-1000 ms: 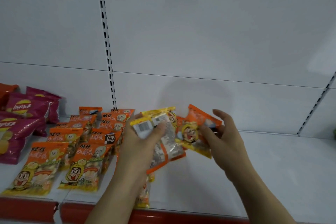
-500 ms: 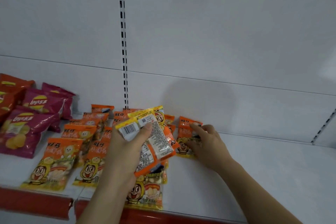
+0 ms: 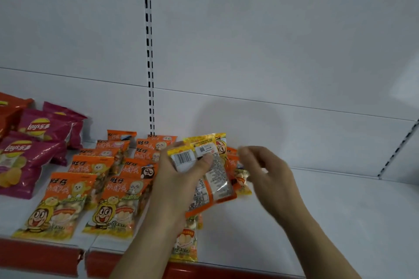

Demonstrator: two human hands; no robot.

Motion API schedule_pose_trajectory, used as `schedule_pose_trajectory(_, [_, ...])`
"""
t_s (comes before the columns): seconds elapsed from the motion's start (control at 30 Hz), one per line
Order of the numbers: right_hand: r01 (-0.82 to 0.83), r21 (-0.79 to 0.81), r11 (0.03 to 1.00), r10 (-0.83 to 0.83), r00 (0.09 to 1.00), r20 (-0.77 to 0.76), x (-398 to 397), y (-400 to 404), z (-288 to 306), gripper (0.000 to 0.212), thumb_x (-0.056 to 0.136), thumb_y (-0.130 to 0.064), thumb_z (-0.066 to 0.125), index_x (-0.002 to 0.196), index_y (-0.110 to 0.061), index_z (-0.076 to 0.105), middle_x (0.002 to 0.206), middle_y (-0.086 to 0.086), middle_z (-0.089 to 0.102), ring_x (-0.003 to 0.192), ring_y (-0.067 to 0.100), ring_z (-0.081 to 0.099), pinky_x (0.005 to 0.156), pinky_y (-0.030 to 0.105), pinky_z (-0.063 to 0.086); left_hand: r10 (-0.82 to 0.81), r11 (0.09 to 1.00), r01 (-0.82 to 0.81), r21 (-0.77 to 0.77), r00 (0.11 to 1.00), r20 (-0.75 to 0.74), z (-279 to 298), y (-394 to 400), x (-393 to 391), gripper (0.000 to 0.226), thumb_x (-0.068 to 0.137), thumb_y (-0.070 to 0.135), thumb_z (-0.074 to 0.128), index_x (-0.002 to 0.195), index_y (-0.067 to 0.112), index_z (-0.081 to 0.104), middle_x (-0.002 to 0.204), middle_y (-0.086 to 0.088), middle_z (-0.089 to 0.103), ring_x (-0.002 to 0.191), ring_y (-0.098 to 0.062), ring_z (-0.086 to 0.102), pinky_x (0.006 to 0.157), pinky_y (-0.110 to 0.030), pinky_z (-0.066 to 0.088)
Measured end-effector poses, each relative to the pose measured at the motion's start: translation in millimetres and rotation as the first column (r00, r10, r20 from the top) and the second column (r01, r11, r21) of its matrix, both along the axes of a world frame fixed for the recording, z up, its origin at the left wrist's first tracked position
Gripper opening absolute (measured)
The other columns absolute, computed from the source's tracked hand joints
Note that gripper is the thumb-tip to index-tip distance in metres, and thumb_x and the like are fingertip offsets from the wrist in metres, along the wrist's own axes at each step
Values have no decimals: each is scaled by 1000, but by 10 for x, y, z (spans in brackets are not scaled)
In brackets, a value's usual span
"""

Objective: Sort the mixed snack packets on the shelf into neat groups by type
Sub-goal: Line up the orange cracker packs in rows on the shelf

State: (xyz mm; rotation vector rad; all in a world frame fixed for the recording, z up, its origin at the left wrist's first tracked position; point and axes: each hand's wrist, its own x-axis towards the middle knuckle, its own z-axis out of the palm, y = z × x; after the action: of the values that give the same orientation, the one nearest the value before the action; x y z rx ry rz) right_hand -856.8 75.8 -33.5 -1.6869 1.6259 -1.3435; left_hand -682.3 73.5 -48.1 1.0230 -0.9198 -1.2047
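Right hand (image 3: 265, 172) lifting off the orange packet (image 3: 240, 179) near the shelf (image 3: 340, 210) back edge, grip loosely curled, blurred, holding nothing. Left hand (image 3: 179, 186) gripping a packet stack (image 3: 208, 172), thumb pressing on top.

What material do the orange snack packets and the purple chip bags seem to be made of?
Orange snack packets: thin glossy plastic film, apparently, partly clear, since the round snacks show through. Purple chip bags: shiny, probably foil-lined plastic; bright highlights streak their crinkled, puffed surfaces.

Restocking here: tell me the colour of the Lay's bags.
Magenta Lay's bags, seen in the head view.
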Motion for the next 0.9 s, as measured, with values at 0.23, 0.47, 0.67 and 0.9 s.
schedule_pose_trajectory(0.23, [-89,11,996,89,996,-7,200,274,-62,28,81,-51,72,108,-44,63,100,-19,68,93,2,65,77,30,59,-99,995,100,-20,994,50,66,56,-171,54,80,61,69,126,37,51,107,5,76,91,-19,78,82,-50,64])
schedule_pose_trajectory(0.47, [-123,14,992,107,910,400,112,309,9,10,92,-14,69,102,-17,68,89,-5,78,81,13,75,64,25,59,-272,962,271,-21,957,-97,103,58,-144,65,75,47,74,132,22,52,120,-9,75,103,-30,76,88,-53,61])
schedule_pose_trajectory(0.67, [-59,-205,977,157,849,504,-25,313,116,25,93,-7,65,113,-20,69,99,-1,78,94,16,74,81,32,60,-218,976,217,-14,973,-72,65,57,-111,27,97,23,64,123,19,57,109,-6,79,96,-26,78,69,-34,64])
schedule_pose_trajectory(0.9, [-269,-427,863,373,910,182,-94,208,-146,20,85,-5,72,85,-25,76,151,-6,44,132,11,51,84,31,58,-272,961,277,21,953,-130,137,45,-163,30,96,43,62,125,34,61,111,-3,79,99,-27,77,88,-49,61])
